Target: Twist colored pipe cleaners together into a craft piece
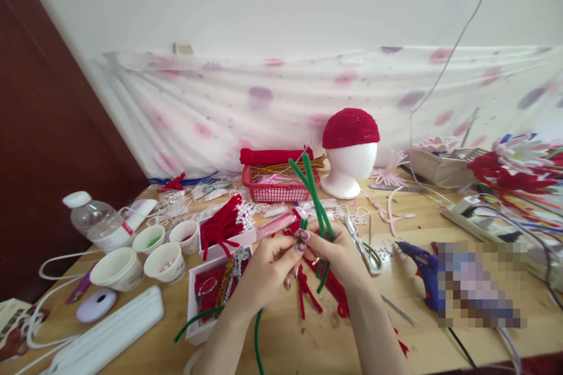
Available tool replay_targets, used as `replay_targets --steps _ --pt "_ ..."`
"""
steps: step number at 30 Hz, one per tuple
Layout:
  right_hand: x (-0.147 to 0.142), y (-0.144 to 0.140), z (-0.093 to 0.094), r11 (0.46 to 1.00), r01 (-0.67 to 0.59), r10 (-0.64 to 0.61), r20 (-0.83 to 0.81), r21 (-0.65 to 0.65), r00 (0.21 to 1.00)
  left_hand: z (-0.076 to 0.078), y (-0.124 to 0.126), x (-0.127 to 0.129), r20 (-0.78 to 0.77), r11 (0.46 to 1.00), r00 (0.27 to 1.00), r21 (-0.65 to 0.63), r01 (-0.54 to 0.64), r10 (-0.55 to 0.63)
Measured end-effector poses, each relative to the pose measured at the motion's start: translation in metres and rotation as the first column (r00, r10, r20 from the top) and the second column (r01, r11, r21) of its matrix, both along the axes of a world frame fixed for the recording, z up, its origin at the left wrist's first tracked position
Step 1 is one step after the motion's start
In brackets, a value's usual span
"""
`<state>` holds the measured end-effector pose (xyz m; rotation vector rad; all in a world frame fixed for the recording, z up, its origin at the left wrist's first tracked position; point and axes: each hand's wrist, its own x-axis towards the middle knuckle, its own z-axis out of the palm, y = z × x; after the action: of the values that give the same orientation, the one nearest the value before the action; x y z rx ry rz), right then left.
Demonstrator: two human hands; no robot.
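A pixelated block hides whatever lies right of the blue glue gun [417,266], and your forearms run off the bottom edge. Where exactly your fingertips meet is hard to make out among the red pieces.

Your left hand [268,266] comes up from below, palm turned inward, its grip pinching the green pipe cleaners [313,187] between thumb and forefinger. Your right hand [338,252] sits just beside it, fingers curled, its grip pressed around the same stems lower down.

The green pipe cleaners stand nearly upright above the table [308,340], leaning slightly left at the top, where they bend over in front of the red basket [275,190]. Their lower ends trail down past your left wrist. Scissors [365,246] lie just right of your right hand.
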<state>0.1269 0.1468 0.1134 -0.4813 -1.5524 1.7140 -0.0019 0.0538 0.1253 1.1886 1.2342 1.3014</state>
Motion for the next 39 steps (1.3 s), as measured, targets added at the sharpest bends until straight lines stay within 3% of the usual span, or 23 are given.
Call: replay_targets --steps 3,6,11,20,23,31,39 --pt "-0.003 -0.004 0.004 0.999 0.040 -0.040 0.015 -0.037 0.999 -0.002 0.006 0.001 0.066 1.000 0.998 0.018 0.015 -0.016" --pt "-0.007 -0.002 0.005 0.984 0.169 -0.168 0.020 -0.049 0.986 -0.004 0.014 0.002 0.095 1.000 0.995 0.022 0.017 -0.019" --pt "-0.007 0.012 0.006 0.885 0.464 -0.465 -0.014 -0.044 0.885 -0.006 0.017 0.008 0.066 1.000 0.998 0.008 0.000 0.000" --pt "0.010 0.044 0.010 0.733 0.656 -0.679 -0.159 -0.180 0.716 -0.023 -0.001 0.017 -0.109 0.997 0.993 -0.062 -0.046 0.039" --pt "0.018 0.056 0.012 0.688 0.700 -0.725 -0.185 -0.189 0.663 -0.025 -0.005 0.017 -0.116 0.996 0.993 -0.087 -0.035 0.024" --pt "0.032 0.080 0.022 0.644 0.737 -0.763 -0.229 -0.203 0.604 -0.031 -0.018 0.016 -0.154 0.993 0.988 -0.118 -0.029 0.011" --pt "0.029 0.096 0.008 0.614 0.763 -0.787 -0.216 -0.201 0.577 -0.038 -0.032 0.011 -0.204 0.993 0.979 -0.119 -0.021 -0.004"
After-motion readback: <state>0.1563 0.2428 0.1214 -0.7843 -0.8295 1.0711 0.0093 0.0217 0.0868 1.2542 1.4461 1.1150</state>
